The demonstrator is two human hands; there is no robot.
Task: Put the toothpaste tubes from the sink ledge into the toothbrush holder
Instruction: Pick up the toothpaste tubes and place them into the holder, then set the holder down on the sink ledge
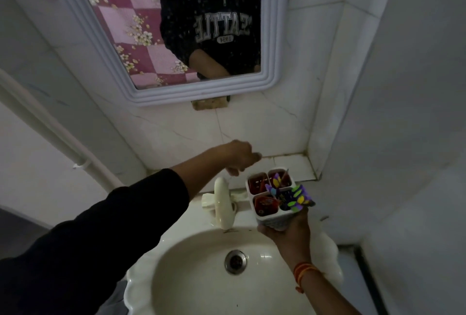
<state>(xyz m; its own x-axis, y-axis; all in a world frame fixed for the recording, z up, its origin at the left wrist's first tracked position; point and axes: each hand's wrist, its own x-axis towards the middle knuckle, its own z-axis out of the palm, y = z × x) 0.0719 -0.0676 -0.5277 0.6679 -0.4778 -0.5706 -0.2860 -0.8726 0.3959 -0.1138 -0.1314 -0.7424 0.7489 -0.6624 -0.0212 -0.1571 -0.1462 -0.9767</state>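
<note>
Head view: white tiled ledge (293, 163), sink (176, 264).

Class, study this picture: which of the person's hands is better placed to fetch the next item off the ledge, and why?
Left. The left hand is at the ledge, while the right hand holds the toothbrush holder.
</note>
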